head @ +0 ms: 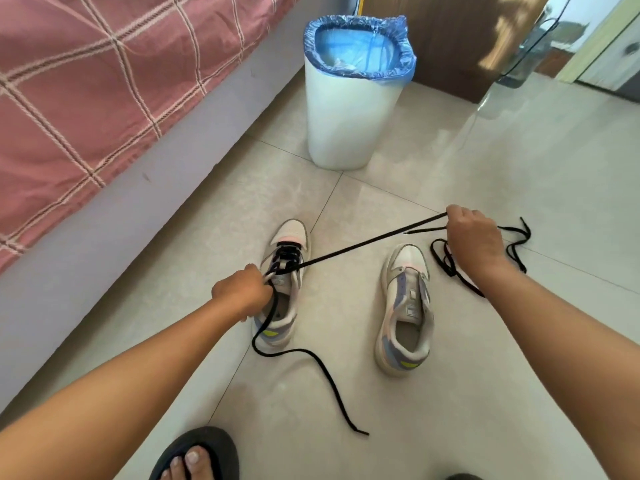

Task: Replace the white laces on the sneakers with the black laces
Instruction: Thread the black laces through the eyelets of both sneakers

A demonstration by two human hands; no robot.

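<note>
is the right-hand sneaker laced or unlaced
Unlaced: the right sneaker shows bare eyelets, and a loose black lace lies on the floor beside it.

Black lace (360,245), cream-and-lilac sneakers (405,310), pink checked bedcover (86,81), white bin (349,112) with blue liner (360,46).

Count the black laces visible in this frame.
2. One black lace is threaded in the left sneaker and pulled taut by the right hand; a second lace lies loose on the floor behind that hand, partly hidden.
</note>
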